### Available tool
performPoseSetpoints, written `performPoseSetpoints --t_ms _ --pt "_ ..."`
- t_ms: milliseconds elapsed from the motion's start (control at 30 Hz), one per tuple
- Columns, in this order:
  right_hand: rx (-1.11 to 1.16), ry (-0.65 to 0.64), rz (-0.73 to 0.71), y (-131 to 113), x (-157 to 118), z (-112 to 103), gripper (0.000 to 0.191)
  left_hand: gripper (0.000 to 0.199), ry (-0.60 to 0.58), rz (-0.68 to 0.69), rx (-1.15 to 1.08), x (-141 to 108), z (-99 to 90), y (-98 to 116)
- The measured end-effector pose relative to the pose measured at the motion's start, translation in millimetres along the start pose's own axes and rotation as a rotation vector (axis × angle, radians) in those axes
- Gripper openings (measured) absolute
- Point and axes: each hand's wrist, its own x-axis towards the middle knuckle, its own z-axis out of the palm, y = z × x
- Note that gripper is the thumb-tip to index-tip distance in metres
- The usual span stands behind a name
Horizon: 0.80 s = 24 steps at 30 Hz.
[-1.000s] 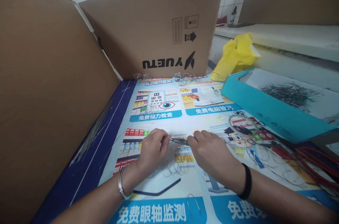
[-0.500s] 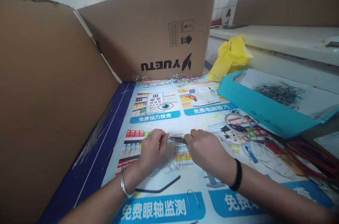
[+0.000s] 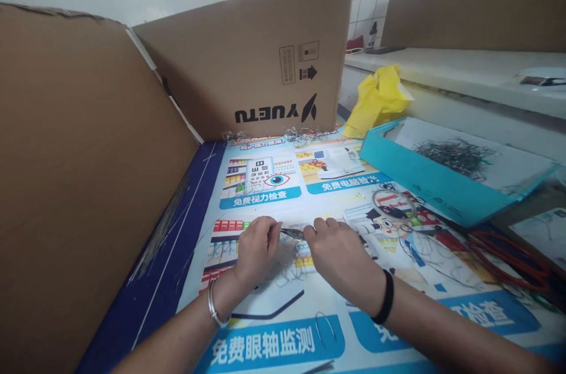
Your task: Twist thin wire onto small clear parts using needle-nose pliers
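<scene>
My right hand [image 3: 338, 256] is closed around a pair of pliers [image 3: 292, 233], its fingers hiding the handles. The jaws point left and reach the fingertips of my left hand [image 3: 256, 247]. Thumb and forefinger of that hand are pressed together on what looks like a thin wire, mostly hidden. Below and between the hands are loose loops of thin wire [image 3: 295, 268]; whether they hang or lie on the printed sheet [image 3: 283, 300] is unclear. A bent piece of wire [image 3: 326, 327] rests on the sheet nearer to me.
Cardboard panels [image 3: 247, 79] stand at the left and back. To the right is a turquoise box [image 3: 424, 191] holding a heap of thin dark pieces [image 3: 455, 156]. A yellow bag [image 3: 375, 99], a wire coil [image 3: 393, 204] and red-orange cords [image 3: 508, 262] lie around it. Straight wires [image 3: 161, 223] lie left.
My right hand has come slightly closer to the left, with less of the pliers showing between them. My left hand keeps its pinch. The camera view has shifted a little.
</scene>
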Motion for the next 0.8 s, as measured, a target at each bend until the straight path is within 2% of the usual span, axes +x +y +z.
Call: performPoseSetpoints --t_ms 233,467,800 --pt "-0.116 0.002 0.028 -13 0 -13 0.017 0.018 0.009 0.066 0.092 -1 2.0 -1" --pt "-0.115 0.029 0.065 -16 -2 -7 0.017 0.015 -0.064 -0.045 0.014 -2 2.0 4" --pt "-0.167 0.074 0.021 -10 -4 1 0.020 0.017 -0.094 -0.124 -0.056 -1 1.4 4"
